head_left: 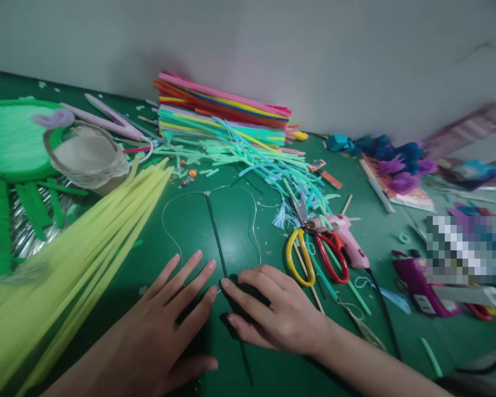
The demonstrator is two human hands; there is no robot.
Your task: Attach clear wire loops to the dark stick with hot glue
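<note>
A thin wire frame (210, 194) bent into two loops lies flat before me, its dark stem (217, 231) running under my fingers.

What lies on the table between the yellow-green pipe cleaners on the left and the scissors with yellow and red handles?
In the head view, the heart-shaped wire loop on its dark stem lies between the yellow-green pipe cleaners and the scissors, on green table.

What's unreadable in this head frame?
- Black item under the right hand: mostly covered by its fingers, identity unclear.
- Thing right of the purple case: pixelated out.
- Yellow stick bundle: motion-blurred, cut off by the left and bottom edges.
- Dark wire stem: lower part hidden between both hands.
- Left hand: flat on the table, wrist cut off at the bottom edge.
</note>
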